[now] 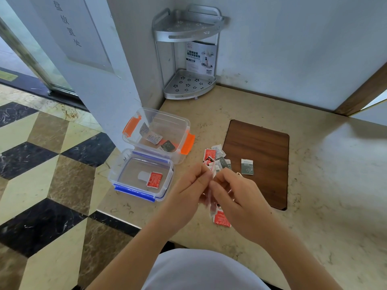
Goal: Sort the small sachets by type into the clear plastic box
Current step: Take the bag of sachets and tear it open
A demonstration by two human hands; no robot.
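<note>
- Left hand (184,191) and right hand (240,197), frame centre: fingers pinched together on small red-and-white sachets (219,219).
- Clear plastic box with orange clips (182,122), upper left of the hands on the beige stone bench (314,185), held grey sachets.

— What can we read here?
— On the white door panel (83,32) we make out four Chinese characters running downward: 盘放置处.
— And the card (200,57) standing in the metal corner rack (189,84)?
— We see bold Chinese lettering and a small line of print, too blurred to read.
— The sachets (247,166)?
— Their print is too small for us.
</note>
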